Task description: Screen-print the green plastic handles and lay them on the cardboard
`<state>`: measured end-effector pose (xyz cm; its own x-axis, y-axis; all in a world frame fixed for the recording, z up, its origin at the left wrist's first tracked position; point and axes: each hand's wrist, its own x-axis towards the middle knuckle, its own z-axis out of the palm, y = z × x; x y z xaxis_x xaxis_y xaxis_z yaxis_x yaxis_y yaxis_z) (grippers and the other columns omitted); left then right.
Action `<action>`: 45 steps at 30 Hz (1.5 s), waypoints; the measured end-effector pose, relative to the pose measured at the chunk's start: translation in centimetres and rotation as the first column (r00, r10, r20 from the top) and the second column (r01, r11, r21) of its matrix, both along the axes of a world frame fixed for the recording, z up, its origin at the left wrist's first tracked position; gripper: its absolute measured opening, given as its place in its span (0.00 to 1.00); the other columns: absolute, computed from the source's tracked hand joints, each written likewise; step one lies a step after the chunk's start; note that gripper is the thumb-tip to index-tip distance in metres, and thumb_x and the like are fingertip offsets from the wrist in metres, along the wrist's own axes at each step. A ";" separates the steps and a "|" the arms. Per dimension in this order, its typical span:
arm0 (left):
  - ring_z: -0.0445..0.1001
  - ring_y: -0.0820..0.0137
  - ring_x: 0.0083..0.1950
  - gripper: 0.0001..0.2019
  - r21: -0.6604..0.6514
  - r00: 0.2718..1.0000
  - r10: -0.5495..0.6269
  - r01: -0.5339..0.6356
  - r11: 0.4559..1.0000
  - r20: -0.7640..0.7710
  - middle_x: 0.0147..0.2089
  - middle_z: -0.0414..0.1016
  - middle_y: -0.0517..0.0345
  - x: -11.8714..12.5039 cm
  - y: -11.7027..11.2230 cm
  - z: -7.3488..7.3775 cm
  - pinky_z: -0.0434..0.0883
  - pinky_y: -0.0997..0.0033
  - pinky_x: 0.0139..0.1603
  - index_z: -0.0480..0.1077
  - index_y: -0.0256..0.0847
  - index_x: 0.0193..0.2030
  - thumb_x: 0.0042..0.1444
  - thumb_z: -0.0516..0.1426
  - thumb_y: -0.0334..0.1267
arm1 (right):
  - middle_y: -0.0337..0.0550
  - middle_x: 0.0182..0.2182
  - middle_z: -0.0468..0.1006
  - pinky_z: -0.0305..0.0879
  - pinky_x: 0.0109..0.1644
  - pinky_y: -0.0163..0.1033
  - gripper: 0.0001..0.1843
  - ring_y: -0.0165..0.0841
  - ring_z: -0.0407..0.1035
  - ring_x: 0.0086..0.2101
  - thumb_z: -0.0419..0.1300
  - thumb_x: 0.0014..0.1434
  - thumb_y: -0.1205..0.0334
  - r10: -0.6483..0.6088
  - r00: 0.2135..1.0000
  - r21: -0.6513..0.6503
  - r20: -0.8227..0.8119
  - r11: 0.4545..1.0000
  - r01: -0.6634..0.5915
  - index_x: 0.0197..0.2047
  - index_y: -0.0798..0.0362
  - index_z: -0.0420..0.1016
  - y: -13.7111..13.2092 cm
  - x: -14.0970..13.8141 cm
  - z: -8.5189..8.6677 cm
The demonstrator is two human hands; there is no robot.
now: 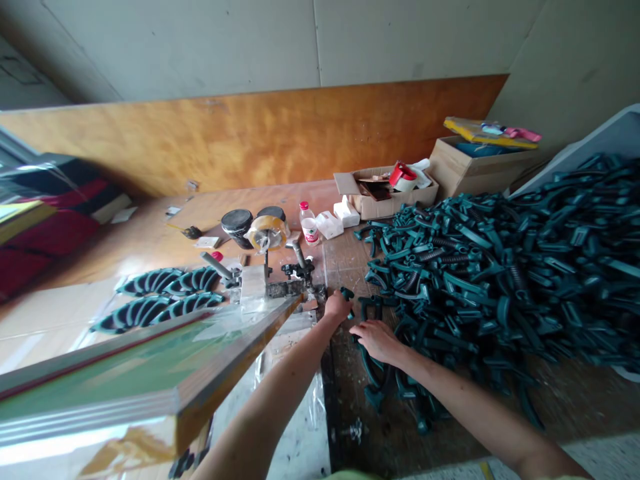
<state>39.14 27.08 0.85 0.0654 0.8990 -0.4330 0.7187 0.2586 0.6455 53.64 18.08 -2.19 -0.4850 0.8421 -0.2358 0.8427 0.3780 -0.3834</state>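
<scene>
A big heap of dark teal plastic handle parts (500,267) covers the right side of the wooden bench. My left hand (337,308) is closed around one teal part (347,293) beside the metal fixture (295,283) of a screen-printing frame. My right hand (376,339) rests palm down with fingers spread on teal parts (373,377) at the near edge of the heap; whether it grips any is unclear.
The tilted printing frame (150,373) fills the near left. Rows of teal parts (160,297) lie behind it. A tape roll (267,232), black tins (237,225), a water bottle (309,223) and cardboard boxes (395,190) stand at the back by the wooden wall.
</scene>
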 end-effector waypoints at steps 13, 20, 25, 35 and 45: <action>0.76 0.62 0.55 0.22 0.136 0.931 0.049 -0.105 0.985 0.361 0.58 0.76 0.48 -5.1 -8.9 3.4 0.71 0.67 0.53 0.69 0.42 0.59 0.57 0.60 0.40 | 0.55 0.39 0.79 0.64 0.41 0.40 0.10 0.42 0.75 0.42 0.54 0.64 0.61 -0.432 0.874 0.067 0.220 0.901 0.429 0.45 0.55 0.73 4.8 2.5 0.0; 0.79 0.60 0.44 0.26 -0.086 0.578 0.475 -0.572 0.816 0.664 0.43 0.81 0.48 -17.4 -20.6 4.2 0.76 0.61 0.45 0.74 0.37 0.47 0.44 0.67 0.50 | 0.50 0.39 0.79 0.65 0.40 0.41 0.14 0.41 0.74 0.40 0.57 0.63 0.63 -0.470 0.857 0.210 -0.210 0.835 0.509 0.51 0.54 0.64 0.8 -2.2 2.8; 0.79 0.64 0.41 0.27 -0.094 0.444 0.587 -0.739 0.667 0.677 0.42 0.79 0.50 -23.6 -24.2 4.7 0.76 0.64 0.44 0.73 0.35 0.47 0.43 0.68 0.50 | 0.45 0.44 0.76 0.64 0.52 0.41 0.13 0.36 0.69 0.46 0.57 0.61 0.72 0.023 0.921 0.305 -0.389 0.947 0.105 0.48 0.52 0.72 -3.0 -13.0 4.3; 0.78 0.68 0.38 0.27 0.071 0.437 0.470 -0.786 0.614 0.767 0.39 0.78 0.52 -31.0 -22.5 9.1 0.76 0.67 0.41 0.74 0.35 0.46 0.42 0.69 0.50 | 0.47 0.41 0.75 0.58 0.49 0.42 0.15 0.39 0.64 0.46 0.51 0.65 0.68 0.111 0.994 0.338 -0.007 0.936 -0.102 0.50 0.52 0.75 -5.1 -20.3 4.6; 0.66 0.75 0.19 0.26 0.216 0.487 0.190 -0.660 0.720 0.853 0.22 0.70 0.62 -32.4 -16.0 18.3 0.67 0.76 0.21 0.71 0.39 0.35 0.56 0.52 0.63 | 0.49 0.53 0.74 0.62 0.56 0.46 0.20 0.42 0.66 0.51 0.51 0.65 0.63 -0.104 0.984 0.410 -0.145 0.899 0.155 0.58 0.53 0.72 -2.4 -15.1 6.3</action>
